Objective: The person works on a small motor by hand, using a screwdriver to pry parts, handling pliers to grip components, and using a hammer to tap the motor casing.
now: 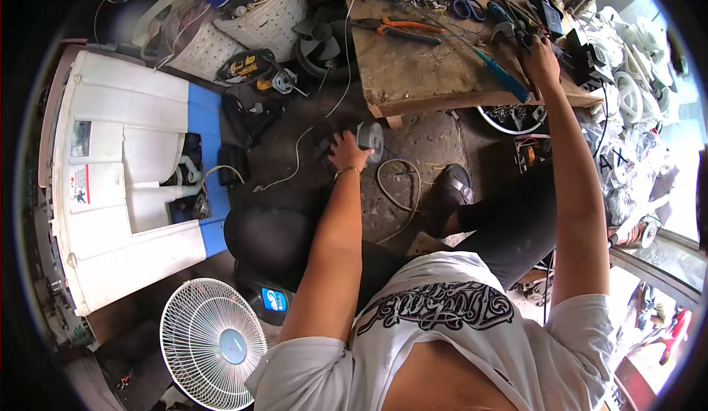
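Down by the floor, my left hand [346, 152] has its fingers spread over a dark shape, and its thumb presses against a round grey metal part [371, 142]. What lies under the palm is too dark to make out. My right hand [543, 63] reaches to the right side of the wooden workbench [413, 79], its fingers curled at a small dark object [523, 39] among tools. Near it lie a long tool with a teal handle [503, 76], orange-handled pliers [409, 30] and dark blue scissors [464, 2].
A pale cord [381, 182] loops on the floor near my shoe [453, 185]. To the left stands a white and blue plastic housing [99, 256], with a white fan [214, 341] below it. White baskets [265, 16] stand behind. White plastic parts [630, 86] pile up at right.
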`<state>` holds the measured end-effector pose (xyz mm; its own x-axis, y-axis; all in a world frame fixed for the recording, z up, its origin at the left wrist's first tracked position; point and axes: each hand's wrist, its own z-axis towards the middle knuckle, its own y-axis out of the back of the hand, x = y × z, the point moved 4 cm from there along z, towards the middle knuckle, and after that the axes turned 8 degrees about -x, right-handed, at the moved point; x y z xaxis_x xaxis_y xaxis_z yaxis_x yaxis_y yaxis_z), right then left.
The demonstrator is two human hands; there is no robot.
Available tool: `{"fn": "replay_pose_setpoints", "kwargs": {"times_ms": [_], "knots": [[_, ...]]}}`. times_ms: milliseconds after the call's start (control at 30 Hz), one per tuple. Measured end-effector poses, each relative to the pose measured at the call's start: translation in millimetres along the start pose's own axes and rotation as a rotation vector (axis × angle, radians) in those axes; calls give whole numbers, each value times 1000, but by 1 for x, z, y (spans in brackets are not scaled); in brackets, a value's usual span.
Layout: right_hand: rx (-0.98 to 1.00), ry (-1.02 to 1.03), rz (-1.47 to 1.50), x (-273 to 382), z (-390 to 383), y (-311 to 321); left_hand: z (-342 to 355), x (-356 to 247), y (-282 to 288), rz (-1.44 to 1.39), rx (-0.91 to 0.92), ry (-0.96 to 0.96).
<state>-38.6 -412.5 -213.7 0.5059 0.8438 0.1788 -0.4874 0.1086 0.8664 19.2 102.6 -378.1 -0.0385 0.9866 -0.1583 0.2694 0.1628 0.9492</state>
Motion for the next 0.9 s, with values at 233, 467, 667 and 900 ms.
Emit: {"fn": "replay_pose_setpoints", "kwargs": {"times_ms": [233, 467, 667, 900], "knots": [[130, -23, 59, -6, 7, 2, 6, 1, -5, -18, 20, 9], [-106, -226, 143, -22, 17, 2, 20, 4, -10, -5, 71, -14], [-387, -233, 457, 16, 40, 36, 41, -2, 17, 236, 365, -364], [176, -259, 1572, 204, -42, 87, 47, -92, 187, -86, 854, -416]]}}
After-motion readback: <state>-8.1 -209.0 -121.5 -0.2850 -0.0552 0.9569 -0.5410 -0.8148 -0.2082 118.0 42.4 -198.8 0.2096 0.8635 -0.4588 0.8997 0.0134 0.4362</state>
